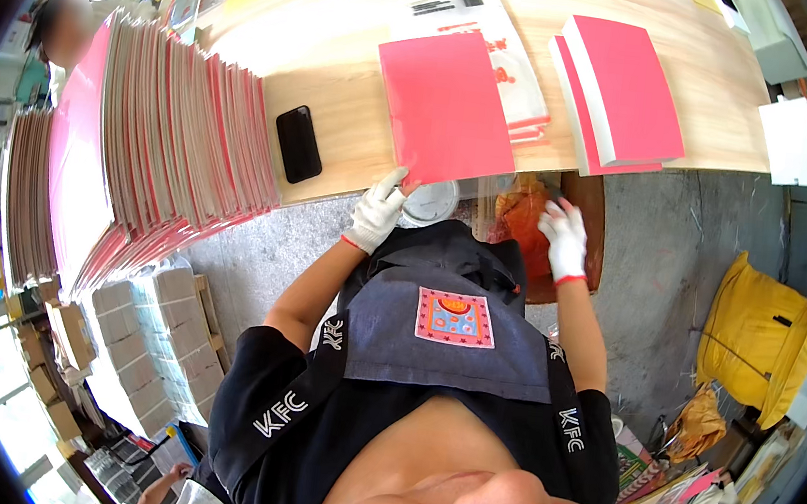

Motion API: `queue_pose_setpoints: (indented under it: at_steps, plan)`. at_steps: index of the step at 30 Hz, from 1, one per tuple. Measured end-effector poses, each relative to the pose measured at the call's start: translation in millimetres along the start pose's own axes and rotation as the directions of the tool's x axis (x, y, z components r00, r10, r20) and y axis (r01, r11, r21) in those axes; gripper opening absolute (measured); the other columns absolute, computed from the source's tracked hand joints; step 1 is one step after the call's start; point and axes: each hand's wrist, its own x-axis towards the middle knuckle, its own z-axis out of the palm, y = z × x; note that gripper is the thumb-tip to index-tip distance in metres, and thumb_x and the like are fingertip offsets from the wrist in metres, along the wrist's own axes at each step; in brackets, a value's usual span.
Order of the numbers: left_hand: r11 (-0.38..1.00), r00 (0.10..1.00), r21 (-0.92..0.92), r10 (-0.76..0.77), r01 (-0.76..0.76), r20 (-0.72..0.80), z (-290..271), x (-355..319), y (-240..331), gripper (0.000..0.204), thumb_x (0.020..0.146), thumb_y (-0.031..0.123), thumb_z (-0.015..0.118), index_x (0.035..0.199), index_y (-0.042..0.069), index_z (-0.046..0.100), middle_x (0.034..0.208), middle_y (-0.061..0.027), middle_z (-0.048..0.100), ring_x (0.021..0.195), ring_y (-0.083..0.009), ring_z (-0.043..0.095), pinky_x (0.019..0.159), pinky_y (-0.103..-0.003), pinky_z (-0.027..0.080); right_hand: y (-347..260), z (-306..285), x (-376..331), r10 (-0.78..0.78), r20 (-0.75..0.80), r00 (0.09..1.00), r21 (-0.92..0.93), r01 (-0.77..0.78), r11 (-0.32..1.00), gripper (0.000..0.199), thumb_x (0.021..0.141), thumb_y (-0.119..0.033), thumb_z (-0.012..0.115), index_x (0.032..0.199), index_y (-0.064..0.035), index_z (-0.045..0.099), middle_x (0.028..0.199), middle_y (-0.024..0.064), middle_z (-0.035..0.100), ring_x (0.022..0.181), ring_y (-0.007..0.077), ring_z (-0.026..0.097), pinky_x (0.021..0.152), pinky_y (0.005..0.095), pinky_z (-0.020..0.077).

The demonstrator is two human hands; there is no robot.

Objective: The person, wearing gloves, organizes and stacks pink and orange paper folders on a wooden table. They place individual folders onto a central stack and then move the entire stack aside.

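Note:
My left hand (375, 212), in a white glove with a red cuff, pinches the near left corner of a pink sheet (446, 110). That sheet lies flat on the table and overhangs its front edge a little. Partly beneath it is a stack of white printed sheets (514, 63) with red marks and pink edges. My right hand (565, 240), gloved the same way, hangs just off the table's front edge with fingers apart and nothing visible in them. Closest to it is an orange bag (523, 220) below the table edge.
Thick pink-covered stacks (632, 94) sit at the table's right. A black phone (298, 145) lies left of the sheet, beside a tall row of pink and grey boards (183, 124). A round white lid (430, 203) shows below the edge. Yellow wrapped roll (755, 334) stands right. A person (66, 25) is far left.

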Motion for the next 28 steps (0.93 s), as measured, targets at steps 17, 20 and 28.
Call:
queue_pose_setpoints:
  at_steps: [17,20,28]
  plan:
    - [-0.328,0.402,-0.777,-0.71,0.538,0.578,2,-16,8,0.036,0.087,-0.003,0.047,0.123,0.003,0.046,0.105,-0.0107,0.058,0.093,-0.0197,0.062,0.077,-0.035,0.055,-2,85,27,0.006,0.139,0.99,-0.531,0.069,0.845,0.02,0.091,-0.022,0.053,0.087,-0.003,0.058,0.07,0.002,0.059,0.052,0.0082,0.05,0.046,0.0252,0.0394]
    - [-0.197,0.523,-0.741,-0.594,0.641,0.611,-42,14,30,0.032,0.09,0.004,0.051,0.122,0.001,0.054,0.107,-0.0071,0.06,0.095,-0.0143,0.06,0.079,-0.028,0.052,8,64,34,0.034,0.299,0.954,-0.637,0.173,0.751,0.041,0.094,-0.035,0.055,0.107,0.0032,0.061,0.083,-0.0009,0.059,0.078,0.0078,0.051,0.069,0.0252,0.0442]
    - [0.784,0.915,-0.488,-0.394,0.384,0.087,-247,57,114,0.031,0.088,0.019,0.066,0.115,0.003,0.063,0.094,-0.0058,0.058,0.076,-0.0145,0.056,0.069,-0.026,0.045,-50,164,-6,0.182,0.784,0.593,-0.2,-0.036,0.979,0.029,0.094,-0.033,0.06,0.104,-0.006,0.057,0.069,0.0019,0.059,0.05,0.0134,0.054,0.043,0.0261,0.0444]
